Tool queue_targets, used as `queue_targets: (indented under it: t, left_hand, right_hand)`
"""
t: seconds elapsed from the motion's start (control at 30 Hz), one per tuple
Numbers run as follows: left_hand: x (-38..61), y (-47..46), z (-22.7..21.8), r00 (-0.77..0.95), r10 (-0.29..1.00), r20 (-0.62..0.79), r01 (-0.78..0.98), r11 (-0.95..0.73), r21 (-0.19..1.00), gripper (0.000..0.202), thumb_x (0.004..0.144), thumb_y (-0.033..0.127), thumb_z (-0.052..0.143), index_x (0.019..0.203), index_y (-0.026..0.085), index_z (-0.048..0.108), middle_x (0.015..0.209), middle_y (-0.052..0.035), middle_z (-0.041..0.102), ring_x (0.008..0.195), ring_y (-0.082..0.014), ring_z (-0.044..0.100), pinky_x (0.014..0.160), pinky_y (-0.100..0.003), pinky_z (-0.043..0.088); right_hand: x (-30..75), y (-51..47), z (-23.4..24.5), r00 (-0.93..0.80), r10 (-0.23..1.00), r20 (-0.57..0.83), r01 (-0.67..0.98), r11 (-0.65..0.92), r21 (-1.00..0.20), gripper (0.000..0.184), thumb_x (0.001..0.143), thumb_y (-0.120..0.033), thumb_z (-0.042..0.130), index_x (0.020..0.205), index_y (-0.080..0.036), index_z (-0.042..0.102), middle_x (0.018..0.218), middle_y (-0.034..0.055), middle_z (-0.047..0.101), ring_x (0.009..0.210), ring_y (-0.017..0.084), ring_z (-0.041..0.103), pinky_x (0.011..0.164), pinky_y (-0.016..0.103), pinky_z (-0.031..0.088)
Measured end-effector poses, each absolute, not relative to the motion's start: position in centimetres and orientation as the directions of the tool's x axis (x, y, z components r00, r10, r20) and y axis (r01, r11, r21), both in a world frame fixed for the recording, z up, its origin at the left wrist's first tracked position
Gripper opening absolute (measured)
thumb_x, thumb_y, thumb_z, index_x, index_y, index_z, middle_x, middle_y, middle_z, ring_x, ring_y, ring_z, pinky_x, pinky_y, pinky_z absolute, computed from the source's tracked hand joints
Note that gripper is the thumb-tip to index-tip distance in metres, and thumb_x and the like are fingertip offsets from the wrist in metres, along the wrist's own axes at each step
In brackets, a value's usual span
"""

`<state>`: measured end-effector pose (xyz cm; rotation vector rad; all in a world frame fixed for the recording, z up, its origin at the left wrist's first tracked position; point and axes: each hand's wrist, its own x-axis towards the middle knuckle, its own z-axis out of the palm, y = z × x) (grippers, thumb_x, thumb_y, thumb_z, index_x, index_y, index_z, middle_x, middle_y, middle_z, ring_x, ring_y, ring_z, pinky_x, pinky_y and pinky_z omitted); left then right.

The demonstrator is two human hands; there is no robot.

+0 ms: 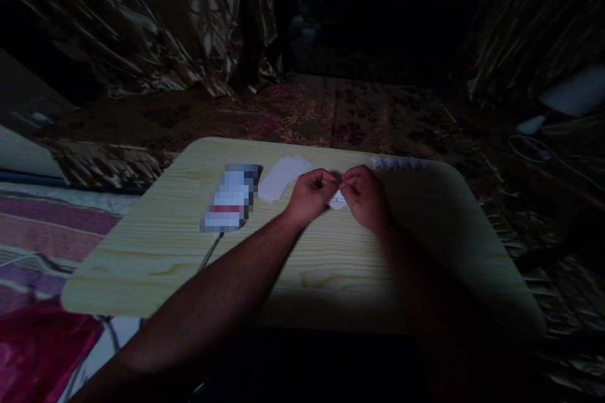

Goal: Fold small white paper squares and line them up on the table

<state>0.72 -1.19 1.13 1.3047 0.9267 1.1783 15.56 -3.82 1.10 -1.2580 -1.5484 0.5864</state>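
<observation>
My left hand (pixel 311 194) and my right hand (pixel 365 195) meet over the middle of a low, light wooden table (pixel 302 264). Both are closed in a pinch on one small white piece of paper (pixel 337 202), which shows between and just below the fingers. A loose stack of white paper slips (pixel 282 177) lies just left of my left hand. A row of small white folded pieces (pixel 399 164) sits near the table's far right edge.
A blurred-out, phone-sized object (pixel 230 197) lies left of the slips, with a thin cable (pixel 210 254) running toward the front edge. Shiny patterned fabric surrounds the table. A striped mat and red cloth (pixel 42 340) lie at the left. The room is very dark.
</observation>
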Motion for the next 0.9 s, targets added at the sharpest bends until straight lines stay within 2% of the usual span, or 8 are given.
queue_targets:
  t: [0.2, 0.57, 0.7, 0.9]
  left_hand:
    - [0.66, -0.92, 0.85, 0.15, 0.978, 0.146, -0.078, -0.136, 0.988, 0.016, 0.072, 0.03, 0.073, 0.072, 0.016, 0.065, 0.06, 0.0028, 0.058, 0.052, -0.0088, 0.048, 0.051, -0.022, 0.036]
    - [0.89, -1.11, 0.79, 0.146, 0.979, 0.141, -0.083, -0.13, 0.988, 0.016, 0.074, 0.031, 0.072, 0.074, 0.017, 0.064, 0.06, 0.003, 0.058, 0.053, -0.0091, 0.048, 0.051, -0.022, 0.038]
    - [0.89, -1.09, 0.87, 0.139, 0.98, 0.14, -0.083, -0.129, 0.988, 0.016, 0.073, 0.03, 0.072, 0.073, 0.017, 0.065, 0.06, 0.0031, 0.058, 0.052, -0.0088, 0.048, 0.051, -0.022, 0.037]
    - [0.79, -1.02, 1.03, 0.11, 0.982, 0.151, -0.076, -0.143, 0.987, 0.016, 0.074, 0.031, 0.071, 0.072, 0.016, 0.065, 0.061, 0.0023, 0.059, 0.053, -0.0086, 0.049, 0.052, -0.022, 0.037]
  right_hand:
    - [15.33, -3.54, 0.67, 0.078, 0.93, 0.358, 0.348, 0.311, -0.884, 0.02, 0.076, -0.026, 0.063, 0.094, -0.025, 0.054, 0.075, -0.0013, 0.069, 0.067, 0.017, 0.068, 0.06, 0.028, 0.051]
    - [15.37, -3.64, 1.35, 0.072, 0.922, 0.38, 0.419, 0.318, -0.85, 0.011, 0.076, -0.024, 0.061, 0.086, -0.024, 0.057, 0.084, 0.0009, 0.069, 0.07, 0.016, 0.065, 0.062, 0.029, 0.05]
    - [15.07, -3.7, 1.28, 0.089, 0.941, 0.328, 0.34, 0.281, -0.897, 0.019, 0.075, -0.025, 0.061, 0.093, -0.024, 0.055, 0.072, -0.0025, 0.066, 0.064, 0.016, 0.064, 0.06, 0.029, 0.049]
    - [14.64, -3.7, 0.7, 0.047, 0.953, 0.298, 0.201, 0.283, -0.938, 0.03, 0.073, -0.027, 0.067, 0.099, -0.023, 0.054, 0.08, -0.0012, 0.068, 0.074, 0.017, 0.068, 0.066, 0.029, 0.051]
